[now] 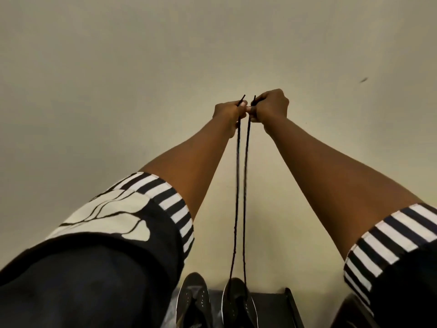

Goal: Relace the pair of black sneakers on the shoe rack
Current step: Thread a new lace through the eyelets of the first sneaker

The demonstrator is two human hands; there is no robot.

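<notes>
- Far below the left hand [227, 113] and right hand [269, 107], at the bottom edge, the laced sneaker [237, 301] sits on the shoe rack [272, 306]; its lace [237, 185] rises in two near-parallel strands.
- Each hand is curled round one lace end, tips poking up; the knuckles touch; probably raised this high to even the two ends and pull the lace taut.
- Beneath the left arm, just beside that shoe, the second sneaker [194, 297] shows bare eyelets; seemingly unlaced.
- Both shoes are cut off by the frame; which eyelets the lace passes is too dark to tell; striped sleeves [175, 209] hide the rack's sides.
</notes>
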